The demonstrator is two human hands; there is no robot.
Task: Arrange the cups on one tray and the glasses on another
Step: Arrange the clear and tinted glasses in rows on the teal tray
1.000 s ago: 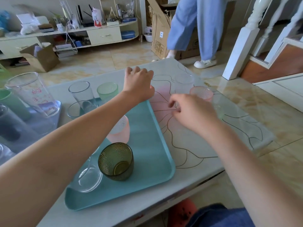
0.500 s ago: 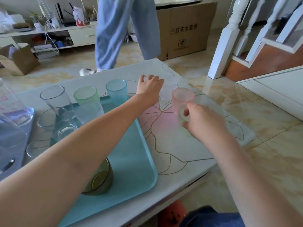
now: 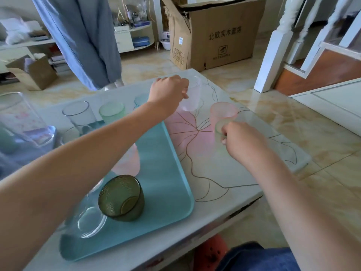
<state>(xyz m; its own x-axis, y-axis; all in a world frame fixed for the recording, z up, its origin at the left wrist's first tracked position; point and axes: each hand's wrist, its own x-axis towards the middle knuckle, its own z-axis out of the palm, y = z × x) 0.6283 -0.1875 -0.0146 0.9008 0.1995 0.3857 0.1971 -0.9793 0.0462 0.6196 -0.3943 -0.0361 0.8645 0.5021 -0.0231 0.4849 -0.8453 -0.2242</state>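
Observation:
My left hand reaches across to the table's far side and is shut on a frosted white cup. My right hand grips a pale green frosted cup that stands on the table right in front of a pink cup. A teal tray lies under my left arm. On it are a dark green glass, a clear glass on its side and a pink cup, partly hidden by my forearm.
Behind the tray stand a tall clear glass, a green cup and a blue cup. A large clear glass is at the left. A person in blue trousers stands beyond the table, beside a cardboard box.
My left hand has gone from lying open by the tray's far corner to gripping the white cup. My right hand has stayed on the green cup. The person has walked left.

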